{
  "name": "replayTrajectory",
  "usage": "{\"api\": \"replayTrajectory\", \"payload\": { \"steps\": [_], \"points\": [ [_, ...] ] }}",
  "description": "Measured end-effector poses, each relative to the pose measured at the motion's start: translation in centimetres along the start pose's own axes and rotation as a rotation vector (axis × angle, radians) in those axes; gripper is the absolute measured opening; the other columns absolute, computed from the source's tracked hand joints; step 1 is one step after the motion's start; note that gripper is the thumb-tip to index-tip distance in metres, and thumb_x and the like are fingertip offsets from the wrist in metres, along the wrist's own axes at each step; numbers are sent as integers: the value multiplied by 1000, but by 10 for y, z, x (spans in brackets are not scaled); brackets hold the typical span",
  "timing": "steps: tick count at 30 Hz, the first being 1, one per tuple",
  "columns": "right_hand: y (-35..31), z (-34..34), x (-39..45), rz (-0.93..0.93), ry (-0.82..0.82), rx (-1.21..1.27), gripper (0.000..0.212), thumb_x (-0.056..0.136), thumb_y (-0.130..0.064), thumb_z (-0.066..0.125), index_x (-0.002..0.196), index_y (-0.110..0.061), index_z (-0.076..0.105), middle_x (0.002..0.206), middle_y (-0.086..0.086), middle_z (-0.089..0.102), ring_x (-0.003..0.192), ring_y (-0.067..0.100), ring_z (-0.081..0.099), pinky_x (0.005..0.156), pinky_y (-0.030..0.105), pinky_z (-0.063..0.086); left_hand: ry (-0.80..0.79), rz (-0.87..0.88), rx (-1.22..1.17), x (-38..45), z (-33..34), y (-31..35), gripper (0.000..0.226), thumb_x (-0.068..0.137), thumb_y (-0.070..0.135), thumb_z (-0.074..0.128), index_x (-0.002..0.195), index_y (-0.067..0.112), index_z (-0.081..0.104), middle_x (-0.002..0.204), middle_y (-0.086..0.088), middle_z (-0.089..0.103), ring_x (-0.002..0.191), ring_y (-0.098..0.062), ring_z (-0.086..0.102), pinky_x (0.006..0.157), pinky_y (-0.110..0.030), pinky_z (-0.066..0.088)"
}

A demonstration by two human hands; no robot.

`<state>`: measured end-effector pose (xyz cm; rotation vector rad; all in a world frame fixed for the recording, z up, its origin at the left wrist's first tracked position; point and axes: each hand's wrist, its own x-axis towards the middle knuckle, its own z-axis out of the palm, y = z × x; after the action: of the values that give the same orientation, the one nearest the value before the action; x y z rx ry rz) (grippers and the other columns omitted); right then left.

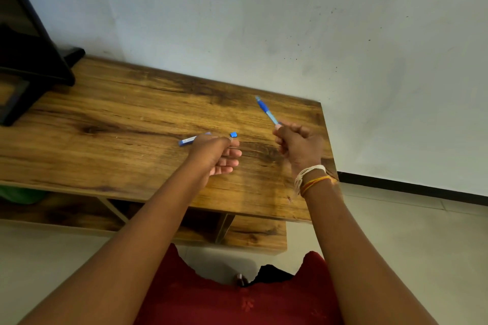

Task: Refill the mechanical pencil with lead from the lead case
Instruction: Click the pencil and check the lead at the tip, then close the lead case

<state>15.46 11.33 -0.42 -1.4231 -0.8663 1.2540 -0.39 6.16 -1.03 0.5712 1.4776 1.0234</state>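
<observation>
Table (pixel 132 113) wood against wall, right hand (pixel 298 145) fist gripping blue mechanical pencil (pixel 266 110) raised tip-up over right end, left hand (pixel 219 155) thumb and forefinger pinched, contents unclear, other fingers relaxed, lead case (pixel 187 140) lying just behind it, small blue cap (pixel 233 135) beside

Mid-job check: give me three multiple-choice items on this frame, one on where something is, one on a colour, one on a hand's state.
1. The lead case lies:
A. on the wooden table
B. on the floor
C. in the right hand

2. The mechanical pencil is:
A. red
B. blue
C. green

3. The right hand is:
A. flat on the table
B. hanging empty
C. gripping the pencil

Key:
1 A, it rests on the tabletop beside the left hand.
2 B, its grip and barrel are blue.
3 C, its fingers curl round the pencil's lower end.
</observation>
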Motion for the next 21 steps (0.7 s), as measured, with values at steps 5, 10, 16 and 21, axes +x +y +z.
{"api": "replayTrajectory", "payload": {
  "steps": [5,10,16,21],
  "points": [
    [16,5,-1,-272,116,-638,6,81,-18,73,87,-20,71,89,3,75,83,18,68,76,30,55,96,103,103,4,-1,-3,18,92,11,53,92,10,70,76,-4,71,56,-14,59,51,-25,46],
    [25,8,2,-281,176,-766,13,85,-24,69,96,-18,74,97,4,72,96,24,65,82,37,55,127,151,154,9,-8,-4,16,91,10,55,90,12,71,75,-2,72,51,-11,57,43,-19,43],
    [31,12,1,-228,156,-921,21,81,-29,69,99,-19,72,105,6,67,106,27,59,89,36,51,297,332,294,11,-24,-3,20,85,14,58,74,24,71,68,7,70,52,-5,58,38,-15,41],
    [27,31,-8,-443,212,-976,33,80,-28,68,111,-14,66,112,9,60,109,27,52,90,35,42,479,475,466,15,-37,-10,10,82,19,63,76,25,68,80,7,67,70,-8,61,50,-20,38]
  ]
}}
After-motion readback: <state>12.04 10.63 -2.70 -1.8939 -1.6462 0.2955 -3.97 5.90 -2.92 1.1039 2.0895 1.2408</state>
